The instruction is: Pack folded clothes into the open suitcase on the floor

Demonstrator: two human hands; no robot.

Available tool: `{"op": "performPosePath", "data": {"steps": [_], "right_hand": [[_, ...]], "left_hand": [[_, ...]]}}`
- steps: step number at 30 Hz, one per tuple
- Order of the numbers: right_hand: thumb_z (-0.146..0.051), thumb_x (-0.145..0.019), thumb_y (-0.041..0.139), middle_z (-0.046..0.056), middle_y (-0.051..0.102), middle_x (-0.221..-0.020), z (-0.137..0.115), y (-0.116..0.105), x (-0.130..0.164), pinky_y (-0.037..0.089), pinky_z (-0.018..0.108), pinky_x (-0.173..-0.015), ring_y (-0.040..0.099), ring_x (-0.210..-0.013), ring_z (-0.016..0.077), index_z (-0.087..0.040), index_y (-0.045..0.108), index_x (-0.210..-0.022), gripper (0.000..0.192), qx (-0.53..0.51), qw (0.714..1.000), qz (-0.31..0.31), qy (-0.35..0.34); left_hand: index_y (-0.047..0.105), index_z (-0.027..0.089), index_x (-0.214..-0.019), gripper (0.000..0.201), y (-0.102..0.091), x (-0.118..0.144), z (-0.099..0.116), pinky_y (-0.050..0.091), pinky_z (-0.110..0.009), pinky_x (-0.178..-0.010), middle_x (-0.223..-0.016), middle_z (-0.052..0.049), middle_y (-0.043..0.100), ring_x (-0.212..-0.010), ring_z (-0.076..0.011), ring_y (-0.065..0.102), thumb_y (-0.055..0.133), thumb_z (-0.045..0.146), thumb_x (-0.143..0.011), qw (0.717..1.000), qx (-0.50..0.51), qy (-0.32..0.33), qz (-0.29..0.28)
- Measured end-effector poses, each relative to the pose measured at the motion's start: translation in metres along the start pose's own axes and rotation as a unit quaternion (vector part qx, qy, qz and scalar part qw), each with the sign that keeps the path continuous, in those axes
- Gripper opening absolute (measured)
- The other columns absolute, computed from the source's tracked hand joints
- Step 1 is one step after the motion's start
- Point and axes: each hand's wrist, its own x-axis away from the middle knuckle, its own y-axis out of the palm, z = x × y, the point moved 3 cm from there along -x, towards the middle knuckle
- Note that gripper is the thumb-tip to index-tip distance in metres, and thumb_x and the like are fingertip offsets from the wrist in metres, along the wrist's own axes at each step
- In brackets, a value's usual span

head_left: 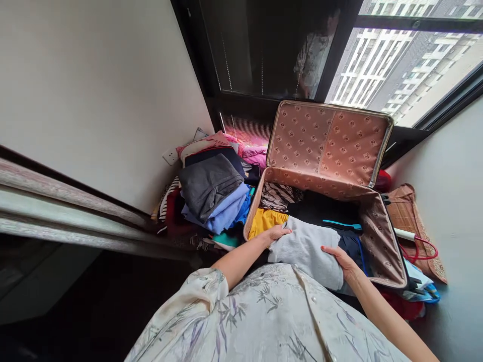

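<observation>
The left hand (277,233) lies flat on the left edge of a folded grey cloth (307,249). The right hand (339,257) lies flat on its right edge, at 3 o'clock from the left hand. Each grip is open, with fingers spread on the cloth and not closed around it. The grey cloth sits in the near part of an open suitcase (381,241). A yellow cloth (264,220) lies just beside the left hand, at 10 o'clock. A striped cloth (277,195) is at 12 o'clock from that. The suitcase lid (328,143) stands up against the window (396,65). A pile of folded clothes (213,193) sits on the floor at 9 o'clock from the suitcase.
</observation>
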Motion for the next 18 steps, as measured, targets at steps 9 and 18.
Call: {"op": "performPosePath", "data": {"steps": [9, 18], "right_hand": [[-0.019, -0.056, 0.087, 0.006, 0.08, -0.09, -0.027, 0.027, -0.036, 0.059, 0.039, -0.07, 0.073, -0.07, 0.0249, -0.021, 0.069, -0.103, 0.05, 0.006, 0.999, -0.024, -0.02], [-0.019, -0.046, 0.088, 0.002, 0.078, -0.09, -0.111, 0.094, -0.123, 0.058, 0.037, -0.076, 0.072, -0.077, 0.0234, -0.022, 0.067, -0.099, 0.058, -0.023, 0.984, -0.092, -0.152]], "left_hand": [[0.065, 0.018, -0.126, 0.071, -0.037, 0.003, 0.015, 0.051, -0.025, -0.07, -0.091, -0.002, 0.075, -0.07, -0.0138, 0.066, 0.079, 0.012, -0.056, 0.997, 0.065, 0.036, -0.007], [0.055, 0.02, -0.143, 0.083, -0.084, -0.019, 0.128, 0.055, -0.029, -0.087, -0.123, -0.007, 0.073, -0.097, -0.019, 0.07, 0.06, 0.007, -0.061, 0.972, -0.037, 0.186, 0.137]]}}
